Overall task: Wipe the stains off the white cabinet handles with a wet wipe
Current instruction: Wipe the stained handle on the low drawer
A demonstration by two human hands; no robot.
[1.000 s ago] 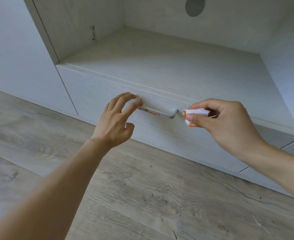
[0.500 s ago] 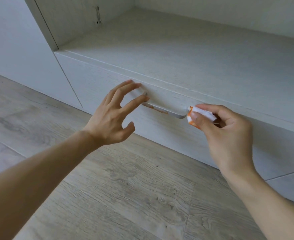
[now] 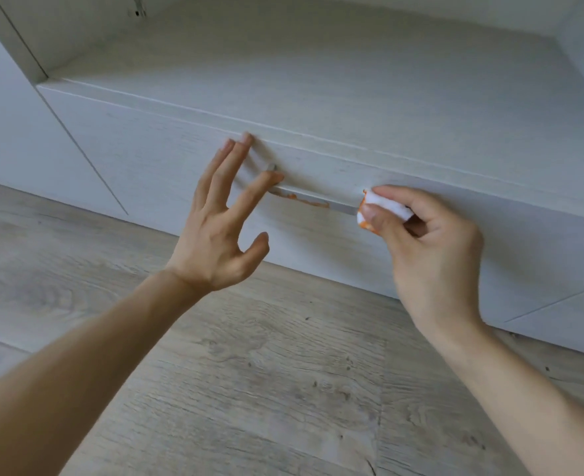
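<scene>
The long, slim white handle [image 3: 313, 197] mounted flat along the upper part of the white wood-grain drawer front [image 3: 167, 149] serves as the reference point for this record. An orange stain [image 3: 306, 201] runs along the handle's lower edge, from near its left end to roughly its middle; the stretch right of that appears clean, though the shadow beneath the handle makes this hard to confirm. The left hand [image 3: 220, 231] is spread with an open grip, holding nothing: its little fingertip rests at the left end of the handle, and the other fingertips [image 3: 246, 139] lie against the drawer front above and to the left of it, close under the seam with the shelf. The right hand [image 3: 431, 249] has its grip closed on a folded white wet wipe [image 3: 381, 207] smeared with orange along its edges, pinched between thumb and forefinger. The wipe is pressed against the right end of the handle, touching it. Above the handle sits the open white shelf [image 3: 318, 80] of the cabinet, with a small metal fitting [image 3: 138, 8] on its left inner wall. Below the handle, beyond the drawer front, lies a pale grey wood-plank floor [image 3: 266, 389], over which both bare forearms extend.
</scene>
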